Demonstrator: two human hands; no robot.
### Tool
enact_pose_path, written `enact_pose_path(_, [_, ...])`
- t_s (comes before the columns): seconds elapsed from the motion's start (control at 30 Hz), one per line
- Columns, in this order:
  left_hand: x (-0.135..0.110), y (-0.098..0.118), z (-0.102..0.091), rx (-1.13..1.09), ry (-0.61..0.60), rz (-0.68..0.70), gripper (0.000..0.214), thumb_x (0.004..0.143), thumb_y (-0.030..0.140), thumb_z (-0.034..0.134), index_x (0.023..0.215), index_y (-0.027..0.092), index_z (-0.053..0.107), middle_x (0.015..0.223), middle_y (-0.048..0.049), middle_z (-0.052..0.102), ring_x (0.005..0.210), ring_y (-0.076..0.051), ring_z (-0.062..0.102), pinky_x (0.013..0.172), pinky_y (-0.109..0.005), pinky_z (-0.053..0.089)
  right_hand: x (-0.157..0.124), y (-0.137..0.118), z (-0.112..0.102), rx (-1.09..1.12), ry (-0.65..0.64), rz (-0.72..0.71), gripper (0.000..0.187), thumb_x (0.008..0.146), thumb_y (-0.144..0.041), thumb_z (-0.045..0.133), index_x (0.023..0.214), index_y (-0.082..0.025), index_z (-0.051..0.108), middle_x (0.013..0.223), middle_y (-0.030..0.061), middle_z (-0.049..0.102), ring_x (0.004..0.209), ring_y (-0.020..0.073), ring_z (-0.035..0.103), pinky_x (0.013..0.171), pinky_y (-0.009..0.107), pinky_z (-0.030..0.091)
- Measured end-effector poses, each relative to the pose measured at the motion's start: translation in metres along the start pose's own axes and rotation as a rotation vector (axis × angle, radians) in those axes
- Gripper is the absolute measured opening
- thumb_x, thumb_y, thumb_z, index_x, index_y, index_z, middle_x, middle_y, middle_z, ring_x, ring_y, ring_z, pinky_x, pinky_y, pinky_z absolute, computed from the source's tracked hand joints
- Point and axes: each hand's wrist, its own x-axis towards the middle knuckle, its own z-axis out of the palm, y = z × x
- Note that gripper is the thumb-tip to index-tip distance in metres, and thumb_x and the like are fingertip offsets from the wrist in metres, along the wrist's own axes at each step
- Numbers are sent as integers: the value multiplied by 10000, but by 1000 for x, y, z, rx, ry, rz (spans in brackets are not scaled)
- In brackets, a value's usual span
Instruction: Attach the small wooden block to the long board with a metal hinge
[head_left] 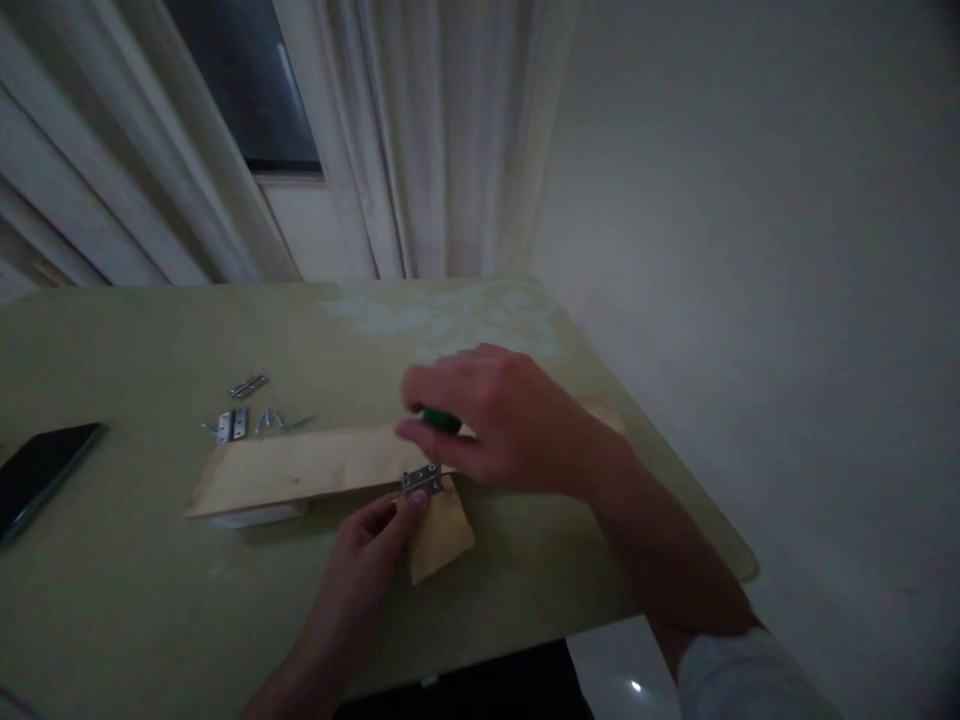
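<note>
My right hand [495,415] is closed around the green handle of a screwdriver [441,420], above a metal hinge [422,479]. Most of the tool is hidden by the fingers. The hinge lies across the joint between a long wooden board [300,470] and a small wooden piece [442,535] that juts toward me. With thumb and fingers, my left hand [375,540] pinches the small piece at its left edge, the thumb tip at the hinge's lower side. A white support [259,515] shows under the board's left end.
Beyond the board's left end lie another hinge [232,425], several loose screws [271,418] and more metal hardware [248,386]. A dark phone [45,470] rests at the left of the green table [165,340]. A wall [750,250] borders the right side; curtains [442,130] hang behind.
</note>
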Motion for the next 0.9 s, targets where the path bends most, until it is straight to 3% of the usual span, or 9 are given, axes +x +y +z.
enact_pose_path(0.1, [0,0,-2,0,-5,33,507,728,577,877,1012,161,829,953,-116,818,815,-257,755,698,-283,563,-4,-3,-6,188,-100,-223,265,1040,-255,551,1299,-224,596,1134,39,696,1043,157,612,935,289,416])
enact_pose_path(0.23, [0,-1,-1,-36,-24,-40,519,748,577,865,1065,168,819,960,-117,820,787,-260,759,687,-305,577,-5,3,-4,-88,68,253,361,1000,-568,572,1020,-221,671,815,29,681,779,203,616,715,320,388])
enact_pose_path(0.3, [0,-2,-1,-43,-14,-53,518,745,574,869,1061,167,819,955,-114,821,780,-256,759,677,-297,575,-3,4,-1,-170,104,333,466,1026,-628,487,916,-214,669,732,30,658,731,208,610,702,333,372])
enact_pose_path(0.47, [0,-2,-2,-24,5,25,502,727,571,881,1023,169,830,964,-107,825,840,-263,765,738,-295,586,-5,-6,-6,179,-65,-214,258,1071,-300,516,1301,-206,584,1218,53,722,1100,170,623,952,313,421])
enact_pose_path(0.53, [0,-1,-2,-31,8,19,498,726,559,885,1027,167,831,961,-108,825,828,-257,764,726,-287,582,-6,-5,-9,137,-36,-100,258,1053,-327,541,1270,-201,600,1179,57,731,1067,186,638,901,316,435])
enact_pose_path(0.67, [0,0,0,-47,9,-38,517,734,554,878,1070,164,827,994,-125,822,804,-249,761,683,-282,578,-5,5,-9,-165,83,380,460,1043,-601,480,910,-201,664,756,40,676,758,214,631,720,335,388])
enact_pose_path(0.7, [0,0,0,-40,11,-35,519,734,554,877,1070,161,828,996,-128,821,808,-251,761,683,-282,577,-4,6,-9,-153,74,348,465,1057,-589,460,896,-200,657,761,40,676,764,210,629,737,336,392])
enact_pose_path(0.83, [1,0,-1,-27,13,-2,489,736,536,884,1049,164,831,995,-118,820,849,-250,760,718,-277,575,-6,0,-13,146,-35,-132,194,1089,-305,467,1152,-194,614,1171,66,721,1083,187,622,970,327,404])
enact_pose_path(0.9, [0,0,0,-40,9,-2,488,736,532,885,1057,169,829,999,-113,821,857,-251,759,727,-279,577,-7,-3,-12,158,-27,-110,198,1068,-297,489,1210,-198,586,1240,79,707,1127,196,611,967,325,410])
